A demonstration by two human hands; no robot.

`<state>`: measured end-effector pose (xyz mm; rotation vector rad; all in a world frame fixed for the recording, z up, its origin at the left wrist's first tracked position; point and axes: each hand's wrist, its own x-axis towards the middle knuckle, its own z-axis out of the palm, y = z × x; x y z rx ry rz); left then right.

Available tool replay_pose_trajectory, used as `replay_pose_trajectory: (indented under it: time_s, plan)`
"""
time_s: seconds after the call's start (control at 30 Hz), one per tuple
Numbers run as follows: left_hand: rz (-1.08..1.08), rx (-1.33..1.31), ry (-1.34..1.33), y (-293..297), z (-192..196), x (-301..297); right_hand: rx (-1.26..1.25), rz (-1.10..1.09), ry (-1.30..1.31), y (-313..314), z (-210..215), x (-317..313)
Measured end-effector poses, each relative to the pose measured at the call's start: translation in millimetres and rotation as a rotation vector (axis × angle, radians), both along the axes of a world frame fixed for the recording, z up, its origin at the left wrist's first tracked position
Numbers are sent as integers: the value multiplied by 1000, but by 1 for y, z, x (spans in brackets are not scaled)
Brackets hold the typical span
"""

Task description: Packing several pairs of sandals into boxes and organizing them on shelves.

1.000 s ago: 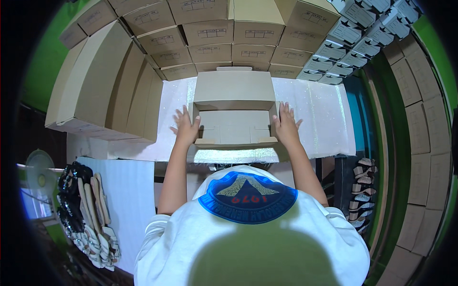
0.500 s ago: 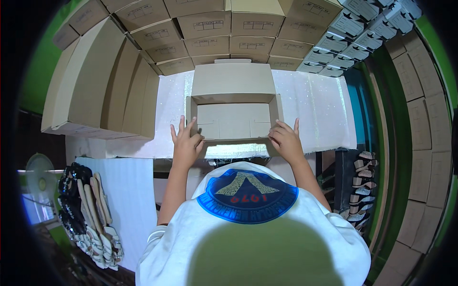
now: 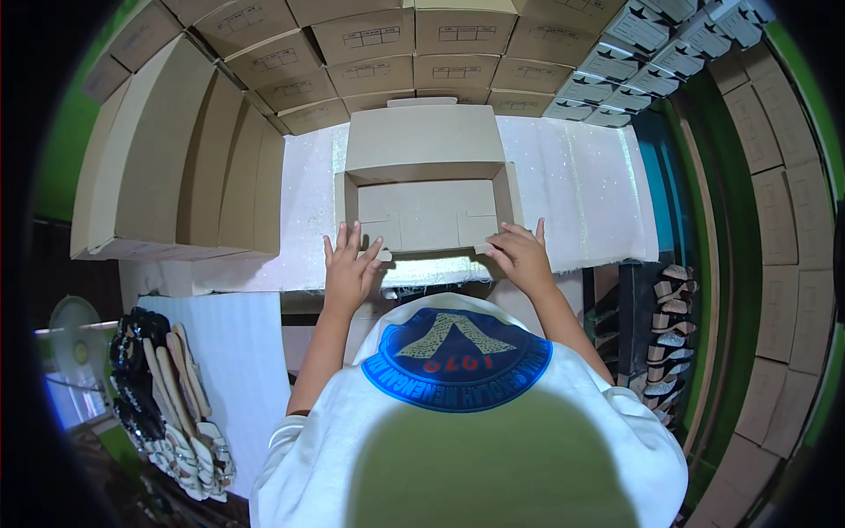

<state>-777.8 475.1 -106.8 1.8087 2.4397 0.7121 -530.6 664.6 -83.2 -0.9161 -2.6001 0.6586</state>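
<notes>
An open brown cardboard box (image 3: 429, 207) lies on the white table (image 3: 581, 185), its lid flap raised at the far side. My left hand (image 3: 349, 268) rests with spread fingers against the box's near left corner. My right hand (image 3: 521, 253) presses on the near right corner of the front wall. Neither hand grips anything; both lie flat on the front edge. The inside of the box looks bare.
Stacked cardboard boxes (image 3: 387, 44) line the back, and flat folded cartons (image 3: 189, 167) lean at the left. Grey-labelled boxes (image 3: 651, 44) sit at the back right. Sandals (image 3: 172, 405) lie at the lower left, more shoes on a rack (image 3: 664, 339) at the right.
Both hands slid from the box's side walls down to its near front corners. The box now sits a little farther from me.
</notes>
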Motion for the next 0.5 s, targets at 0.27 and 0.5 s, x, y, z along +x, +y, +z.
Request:
replay_pose_trajectory:
  time_s: [0.27, 0.5]
  plan:
    - [111, -110, -6, 11, 14, 3, 141, -69, 56, 0, -13, -8]
    - [136, -20, 19, 11, 0, 1, 56, -40, -177, 1, 16, -19]
